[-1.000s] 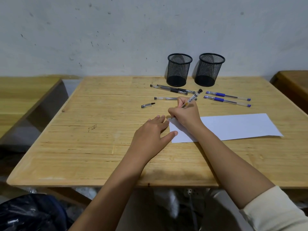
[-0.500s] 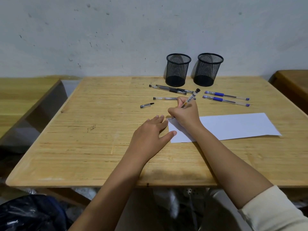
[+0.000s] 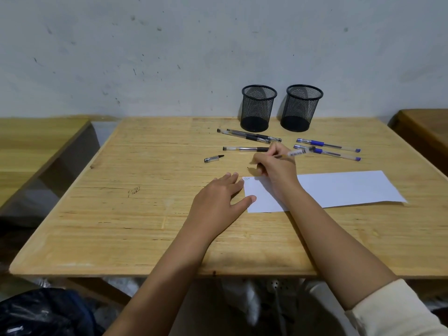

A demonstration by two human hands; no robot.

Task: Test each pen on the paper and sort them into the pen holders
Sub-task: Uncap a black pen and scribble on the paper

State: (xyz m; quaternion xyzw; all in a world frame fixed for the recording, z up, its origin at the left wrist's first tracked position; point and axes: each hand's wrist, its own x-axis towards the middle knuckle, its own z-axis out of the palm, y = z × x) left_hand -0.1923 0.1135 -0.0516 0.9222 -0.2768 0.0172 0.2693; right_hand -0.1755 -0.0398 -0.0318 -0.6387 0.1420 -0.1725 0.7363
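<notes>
My right hand [image 3: 275, 167] grips an uncapped black pen [image 3: 297, 153], now lifted just beyond the top left corner of the white paper [image 3: 339, 187], where a small scribble [image 3: 246, 178] shows. My left hand [image 3: 218, 202] lies flat with fingers spread, pressing the paper's left edge. The pen's cap [image 3: 213, 158] lies on the table to the left. Three black pens [image 3: 249, 137] lie near the left mesh holder [image 3: 258, 107]. Two blue pens [image 3: 327, 147] lie in front of the right mesh holder [image 3: 301, 107]. Both holders look empty.
The wooden table [image 3: 145, 214] stands against a grey wall. Another wooden table [image 3: 36, 141] sits at the left and a darker one [image 3: 424, 132] at the right. A black bag [image 3: 43, 314] lies on the floor at lower left.
My right hand has lifted the pen off the paper and swung it flatter, its back end now pointing right. A scribble is now visible on the paper's corner. The left hand stayed put.
</notes>
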